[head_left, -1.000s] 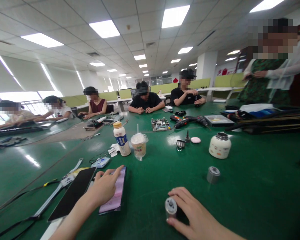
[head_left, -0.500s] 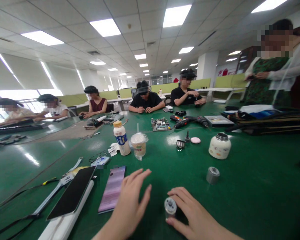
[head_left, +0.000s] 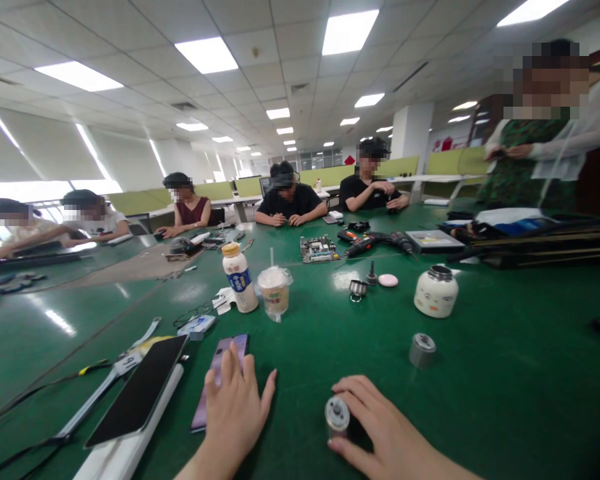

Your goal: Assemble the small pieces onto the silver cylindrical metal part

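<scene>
On the green table, my right hand [head_left: 375, 427] has its thumb and fingers around a small metal cylinder [head_left: 338, 416] that looks like a little motor and stands upright. My left hand [head_left: 237, 400] is spread open over the right side of a phone [head_left: 203, 408] with a purple-pink screen, covering much of it; whether the fingers touch it I cannot tell. A second metal cylinder [head_left: 423, 351] of the same look stands upright beyond my right hand. Behind it is a cream jar [head_left: 436, 293] with its lid off.
A tablet [head_left: 143, 393] rests on a white box at left, beside straps. Farther off are a milk bottle [head_left: 240, 283], a lidded drink cup [head_left: 275, 293], a steel ring part [head_left: 358, 289], a circuit board [head_left: 319, 249] and a power drill [head_left: 367, 244]. Several people are around the table.
My left hand has moved left, from the phone's right side to over it, fingers spread. My right hand keeps its hold on the metal cylinder.
</scene>
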The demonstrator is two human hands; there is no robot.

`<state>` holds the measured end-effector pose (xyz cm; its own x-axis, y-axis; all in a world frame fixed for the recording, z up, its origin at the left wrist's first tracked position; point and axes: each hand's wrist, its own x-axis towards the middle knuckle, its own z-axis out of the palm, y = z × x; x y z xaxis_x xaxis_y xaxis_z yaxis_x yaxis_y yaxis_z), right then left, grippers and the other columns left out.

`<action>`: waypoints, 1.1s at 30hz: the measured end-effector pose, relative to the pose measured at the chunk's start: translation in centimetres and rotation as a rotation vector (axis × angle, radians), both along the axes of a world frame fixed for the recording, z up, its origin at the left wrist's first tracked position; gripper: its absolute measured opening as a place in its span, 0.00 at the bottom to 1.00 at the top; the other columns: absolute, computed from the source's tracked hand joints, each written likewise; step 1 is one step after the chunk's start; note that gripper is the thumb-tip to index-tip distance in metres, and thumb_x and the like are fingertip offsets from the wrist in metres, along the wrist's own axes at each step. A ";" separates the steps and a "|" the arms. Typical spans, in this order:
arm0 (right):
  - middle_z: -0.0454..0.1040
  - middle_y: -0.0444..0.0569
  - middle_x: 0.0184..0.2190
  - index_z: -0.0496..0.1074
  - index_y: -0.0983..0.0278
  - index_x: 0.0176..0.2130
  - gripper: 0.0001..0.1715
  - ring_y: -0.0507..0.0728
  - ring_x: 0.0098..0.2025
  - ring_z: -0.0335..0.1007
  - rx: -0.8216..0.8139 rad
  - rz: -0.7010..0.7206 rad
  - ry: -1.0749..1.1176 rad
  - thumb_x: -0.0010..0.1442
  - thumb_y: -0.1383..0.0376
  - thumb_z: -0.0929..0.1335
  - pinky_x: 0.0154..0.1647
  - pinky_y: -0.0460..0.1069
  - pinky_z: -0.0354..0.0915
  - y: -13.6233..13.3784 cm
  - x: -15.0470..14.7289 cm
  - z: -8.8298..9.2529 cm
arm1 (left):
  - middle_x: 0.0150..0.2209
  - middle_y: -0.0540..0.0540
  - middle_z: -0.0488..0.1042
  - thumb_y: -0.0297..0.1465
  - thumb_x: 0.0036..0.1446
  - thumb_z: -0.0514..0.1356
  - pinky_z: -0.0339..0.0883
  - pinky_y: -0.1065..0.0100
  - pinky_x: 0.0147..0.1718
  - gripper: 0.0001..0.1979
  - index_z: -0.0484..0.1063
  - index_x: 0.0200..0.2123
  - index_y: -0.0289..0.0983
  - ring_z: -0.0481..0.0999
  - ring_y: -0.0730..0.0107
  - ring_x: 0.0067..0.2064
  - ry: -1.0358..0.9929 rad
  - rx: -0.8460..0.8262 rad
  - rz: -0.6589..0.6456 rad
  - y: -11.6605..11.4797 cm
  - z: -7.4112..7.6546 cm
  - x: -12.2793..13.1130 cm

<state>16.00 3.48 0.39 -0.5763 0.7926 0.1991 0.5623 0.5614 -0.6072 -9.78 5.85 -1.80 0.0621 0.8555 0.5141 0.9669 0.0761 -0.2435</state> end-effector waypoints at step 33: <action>0.71 0.55 0.48 0.71 0.66 0.48 0.16 0.62 0.53 0.64 0.038 0.036 0.043 0.59 0.66 0.69 0.56 0.56 0.64 0.5 -0.1 -0.6 | 0.43 0.44 0.81 0.33 0.55 0.63 0.67 0.48 0.47 0.03 0.79 0.32 0.43 0.72 0.52 0.50 -0.784 -0.045 -0.742 -2.3 1.0 7.1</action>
